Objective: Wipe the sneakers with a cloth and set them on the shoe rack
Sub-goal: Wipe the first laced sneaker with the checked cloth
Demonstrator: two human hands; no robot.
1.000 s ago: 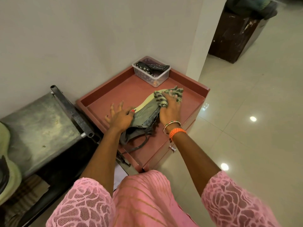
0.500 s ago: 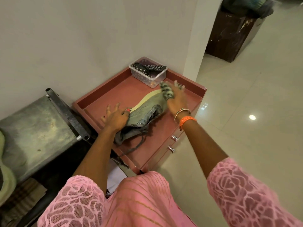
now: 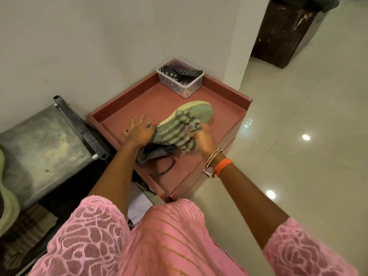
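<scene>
1. a loose lace (image 3: 168,166) trails off the sneaker (image 3: 191,114) toward the near edge of the red tabletop (image 3: 123,120). i think it could snag a wrist or drag over the edge if the shoe gets turned.
2. the left hand (image 3: 139,131) steadies the sneaker's heel end, thumb on the shoe and fingers (image 3: 132,121) spread on the tabletop. with no real grip, a hard stroke could slide the shoe away.
3. the right hand (image 3: 203,136) bunches the striped cloth (image 3: 177,132) over the shoe's middle, fingers curled into it. the wad could skip the sole edge.
4. the toe points at a plastic box (image 3: 179,84) in the far corner. a long push might knock it.
</scene>
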